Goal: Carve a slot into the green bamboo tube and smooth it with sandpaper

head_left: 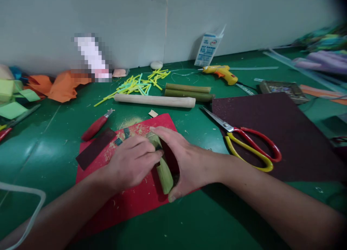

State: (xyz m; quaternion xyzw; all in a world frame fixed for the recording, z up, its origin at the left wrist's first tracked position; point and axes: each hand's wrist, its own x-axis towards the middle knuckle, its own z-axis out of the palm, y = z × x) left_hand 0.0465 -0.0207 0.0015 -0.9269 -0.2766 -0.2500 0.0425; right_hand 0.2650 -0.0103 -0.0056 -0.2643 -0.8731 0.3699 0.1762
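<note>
A short green bamboo piece (165, 176) lies on a red sheet (130, 203), with a dark gap near its middle. My right hand (189, 159) spans it lengthwise, fingers at the far end and thumb by the near end. Over the middle of the bamboo, my left hand (135, 159) is closed with its fingertips pressed together; whatever they pinch is hidden. Pale shavings and small dark scraps (122, 136) are scattered beside my left hand. A dark brown sandpaper strip (96, 149) rests on the sheet's left side.
A red-handled knife (96, 127) lies left of the sheet. Behind are a pale stick (154, 100), green bamboo lengths (188, 93) and cut yellow straws (132, 84). Scissors (238, 134) lie partly on a large dark sheet (292, 145); a yellow glue gun (222, 73) lies farther back.
</note>
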